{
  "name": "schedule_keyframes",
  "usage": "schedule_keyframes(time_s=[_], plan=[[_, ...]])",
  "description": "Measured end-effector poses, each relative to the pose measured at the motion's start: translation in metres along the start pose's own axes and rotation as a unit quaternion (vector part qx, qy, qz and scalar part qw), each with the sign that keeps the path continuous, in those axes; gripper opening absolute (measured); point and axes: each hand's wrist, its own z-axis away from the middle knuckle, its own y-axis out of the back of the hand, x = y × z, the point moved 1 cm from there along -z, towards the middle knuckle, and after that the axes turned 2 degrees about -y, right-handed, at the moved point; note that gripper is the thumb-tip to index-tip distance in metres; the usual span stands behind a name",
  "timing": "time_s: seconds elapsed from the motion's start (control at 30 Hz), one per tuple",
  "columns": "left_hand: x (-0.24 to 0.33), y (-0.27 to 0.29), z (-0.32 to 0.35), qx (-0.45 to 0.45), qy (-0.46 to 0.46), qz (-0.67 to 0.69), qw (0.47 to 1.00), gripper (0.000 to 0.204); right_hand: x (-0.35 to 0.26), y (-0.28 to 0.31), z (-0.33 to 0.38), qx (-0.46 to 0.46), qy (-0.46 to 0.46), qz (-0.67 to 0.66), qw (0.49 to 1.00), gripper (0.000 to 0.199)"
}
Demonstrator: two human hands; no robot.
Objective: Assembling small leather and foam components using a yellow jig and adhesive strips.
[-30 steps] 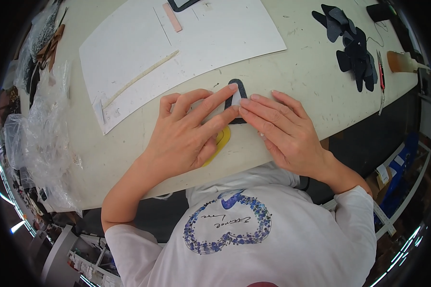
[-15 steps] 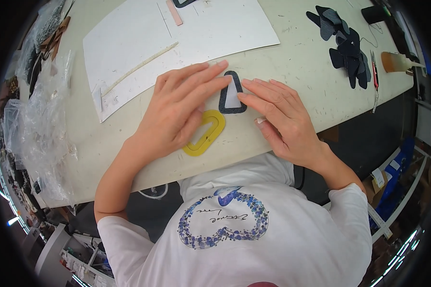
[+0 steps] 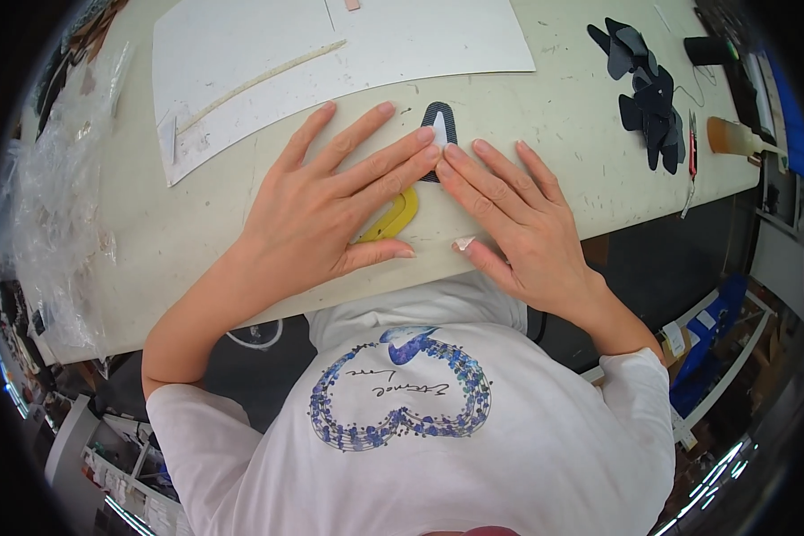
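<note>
A dark, ribbed, rounded-triangle piece (image 3: 449,131) with a white middle lies flat on the table in front of me. My left hand (image 3: 335,196) is spread out from the left, its index and middle fingertips pressing on the piece. From the right, the straight fingers of my right hand (image 3: 520,223) reach in, and their leading tips touch the piece beside the left fingertips. Its lower part is mostly hidden under the fingers. A yellow ring-shaped template (image 3: 404,216) lies nearer me, partly covered by my left hand. White tape wraps my right thumb.
Beyond my hands lies a white board (image 3: 241,54) with a pale strip (image 3: 268,82) on it. Crumpled clear plastic (image 3: 58,232) covers the left side. Dark cut pieces (image 3: 652,103) are heaped at right, near a red-handled tool (image 3: 692,156), an amber bottle (image 3: 731,137) and black thread (image 3: 710,51).
Both hands have closed in on the dark piece, and their fingertips now meet over its middle. My left fingers and thumb have spread wider. The whole view has shifted slightly.
</note>
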Motion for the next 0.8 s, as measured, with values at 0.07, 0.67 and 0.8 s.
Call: schedule_keyframes(time_s=[0.07, 0.67, 0.8], plan=[[0.000, -0.001, 0.000, 0.016, -0.002, -0.024, 1.000, 0.104, 0.005, 0.002, -0.004, 0.001, 0.015, -0.001, 1.000, 0.068], [0.003, -0.015, 0.005, 0.158, -0.021, -0.001, 0.987, 0.051, 0.010, -0.004, -0.023, 0.048, 0.009, 0.010, 0.999, 0.060], [0.001, -0.007, 0.000, 0.151, -0.023, 0.013, 0.988, 0.048, 0.028, -0.002, -0.043, 0.084, 0.011, 0.022, 0.996, 0.057]])
